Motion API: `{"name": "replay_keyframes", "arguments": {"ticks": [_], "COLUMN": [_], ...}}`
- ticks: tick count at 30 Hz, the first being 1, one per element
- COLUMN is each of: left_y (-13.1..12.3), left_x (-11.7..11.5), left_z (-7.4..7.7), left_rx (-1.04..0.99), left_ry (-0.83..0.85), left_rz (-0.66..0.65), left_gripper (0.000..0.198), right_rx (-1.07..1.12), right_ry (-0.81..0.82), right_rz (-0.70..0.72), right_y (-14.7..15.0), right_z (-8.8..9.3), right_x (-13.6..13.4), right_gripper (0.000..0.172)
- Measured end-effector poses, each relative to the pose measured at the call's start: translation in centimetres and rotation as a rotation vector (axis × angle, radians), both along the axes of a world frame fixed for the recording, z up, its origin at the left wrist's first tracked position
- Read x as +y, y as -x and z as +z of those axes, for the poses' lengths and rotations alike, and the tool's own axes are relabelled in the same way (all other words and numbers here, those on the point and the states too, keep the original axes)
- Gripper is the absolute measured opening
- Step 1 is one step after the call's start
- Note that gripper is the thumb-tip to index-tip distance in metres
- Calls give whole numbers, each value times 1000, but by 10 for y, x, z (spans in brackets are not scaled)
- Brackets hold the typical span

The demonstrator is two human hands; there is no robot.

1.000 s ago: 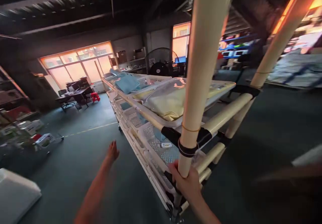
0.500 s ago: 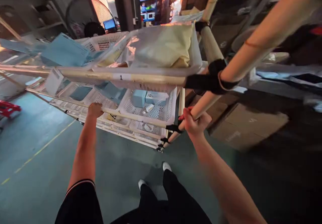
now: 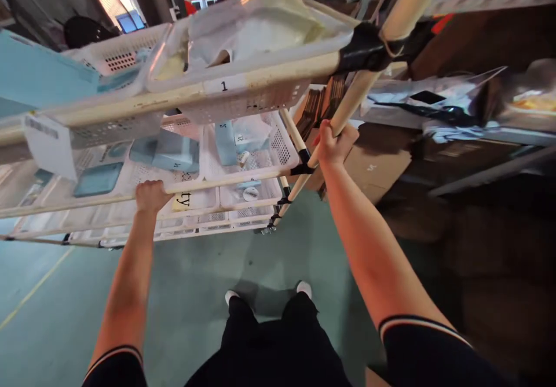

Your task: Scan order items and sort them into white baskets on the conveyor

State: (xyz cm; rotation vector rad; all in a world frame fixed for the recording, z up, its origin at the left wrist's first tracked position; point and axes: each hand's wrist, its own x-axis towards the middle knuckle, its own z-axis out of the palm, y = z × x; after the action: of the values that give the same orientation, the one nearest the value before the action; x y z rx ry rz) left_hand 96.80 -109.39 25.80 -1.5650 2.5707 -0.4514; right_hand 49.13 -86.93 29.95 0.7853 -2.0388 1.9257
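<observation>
In front of me stands a rack of cream pipes joined by black connectors, carrying white plastic baskets on several levels. My left hand (image 3: 151,194) is wrapped over a horizontal rack rail (image 3: 226,179) of the second level. At the right corner, my right hand (image 3: 334,143) grips the slanting rack post (image 3: 353,98). A top basket (image 3: 278,51) near the post holds a clear bag (image 3: 256,22). Just below it, another basket (image 3: 284,146) has light-blue boxes (image 3: 226,143) in it. A white label with "1" (image 3: 225,86) marks the top rail.
Cardboard boxes (image 3: 373,167) and a shelf with plastic-wrapped goods (image 3: 417,106) stand to the right of the rack. A large fan (image 3: 87,30) is at the far left. Green floor (image 3: 191,294) with a yellow line (image 3: 37,288) lies beneath me.
The rack has turned and come nearer in my view, its left part now closer. Both hands keep their hold on the rail and post. My feet have shifted and stand further apart.
</observation>
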Motion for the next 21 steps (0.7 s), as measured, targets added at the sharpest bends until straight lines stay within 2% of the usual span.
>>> {"name": "replay_keyframes", "arguments": {"ticks": [5, 8, 15, 18, 21], "left_y": [119, 166, 245, 277, 303], "left_x": [89, 137, 248, 289, 325], "left_z": [-9, -15, -28, -36, -43], "left_rx": [-36, -21, 39, 48, 52], "left_ry": [46, 52, 120, 216, 393], "left_rz": [22, 30, 27, 5, -84], "left_gripper": [63, 57, 40, 34, 31], "right_rx": [-42, -31, -4, -13, -49], "right_ry": [-14, -6, 92, 151, 152], "right_rz": [48, 89, 122, 148, 184], "right_y": [165, 237, 352, 385, 405], "right_z": [-6, -7, 3, 7, 12], "right_x": [43, 63, 79, 77, 74], "right_gripper": [33, 39, 38, 40, 37]}}
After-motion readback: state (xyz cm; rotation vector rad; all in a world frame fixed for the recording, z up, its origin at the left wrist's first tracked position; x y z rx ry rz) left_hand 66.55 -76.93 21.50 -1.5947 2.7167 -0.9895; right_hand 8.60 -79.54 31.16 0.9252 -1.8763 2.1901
